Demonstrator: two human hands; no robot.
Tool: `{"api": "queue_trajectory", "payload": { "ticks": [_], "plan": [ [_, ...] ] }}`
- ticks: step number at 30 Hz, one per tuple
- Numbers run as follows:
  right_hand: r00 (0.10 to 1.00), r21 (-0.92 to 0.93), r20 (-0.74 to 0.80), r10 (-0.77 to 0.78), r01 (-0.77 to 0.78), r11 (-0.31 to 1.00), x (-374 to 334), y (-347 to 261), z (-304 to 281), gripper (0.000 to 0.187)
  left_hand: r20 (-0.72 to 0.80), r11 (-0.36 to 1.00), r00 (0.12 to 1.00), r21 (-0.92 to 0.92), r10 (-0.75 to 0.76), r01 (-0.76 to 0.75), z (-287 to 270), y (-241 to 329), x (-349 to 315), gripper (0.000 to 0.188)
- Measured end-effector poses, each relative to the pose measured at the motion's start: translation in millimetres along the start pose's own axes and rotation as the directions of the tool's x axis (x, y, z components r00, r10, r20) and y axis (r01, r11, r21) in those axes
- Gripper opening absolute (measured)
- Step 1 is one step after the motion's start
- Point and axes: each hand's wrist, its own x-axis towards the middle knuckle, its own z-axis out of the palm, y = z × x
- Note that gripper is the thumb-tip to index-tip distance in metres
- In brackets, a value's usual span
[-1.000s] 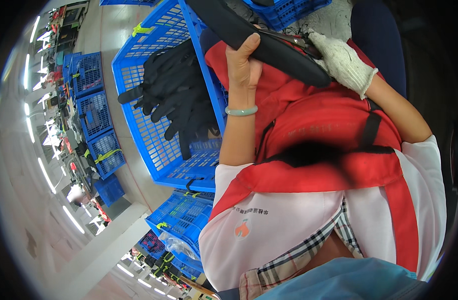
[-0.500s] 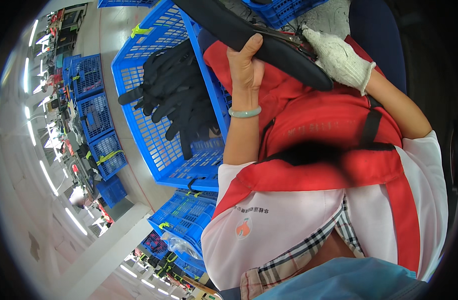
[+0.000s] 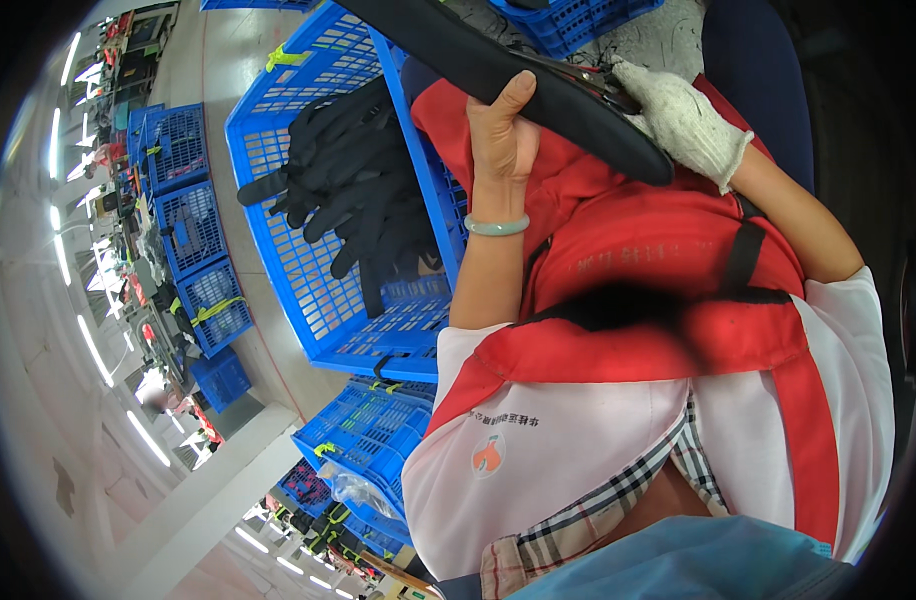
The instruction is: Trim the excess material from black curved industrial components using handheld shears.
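Observation:
A long black padded strap (image 3: 568, 108) slants across the top of the view, over my lap. My bare left hand (image 3: 503, 140) is closed round its near edge, with the thumb lying on top. My right hand (image 3: 686, 125), in a white knitted glove, is closed on a pair of dark metal scissors (image 3: 600, 82). Their blades lie along the strap's far edge and point left. The strap partly hides the scissors, and the glove covers most of their handles.
A large blue plastic crate (image 3: 278, 215) stands close at my left, holding a heap of black straps (image 3: 363, 190). A blue basket (image 3: 568, 25) is ahead. More blue crates (image 3: 363, 430) stand at the lower left, and my red apron (image 3: 638, 225) covers my lap.
My left hand and the strap have shifted slightly to the right. My gloved right hand has moved very little, still closed on the scissors along the strap's edge.

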Motion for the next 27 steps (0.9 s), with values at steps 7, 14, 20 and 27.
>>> {"api": "queue_trajectory", "payload": {
  "ticks": [7,14,20,27],
  "plan": [
    [0.998,0.045,-0.066,0.004,-0.001,0.999,1.3,4.6,4.0,0.044,0.050,1.000,0.998,-0.005,-0.028,0.028,0.1,-5.7,-1.7,0.034],
    [0.996,0.076,-0.082,0.038,-0.032,0.997,4.5,-0.1,1.6,0.046,-0.002,0.996,0.996,-0.027,-0.085,0.085,14.1,-17.1,-9.9,0.033],
    [0.986,0.265,-0.011,0.165,-0.156,0.951,9.1,1.6,-6.3,0.045,0.064,0.995,0.994,-0.037,-0.093,0.096,3.6,-17.5,-10.6,0.037],
    [0.978,0.701,0.146,-0.147,0.002,0.713,0.3,-13.1,-18.8,0.031,0.057,0.850,0.994,0.525,-0.092,0.048,-28.6,1.2,-22.6,0.030]
  ]
}}
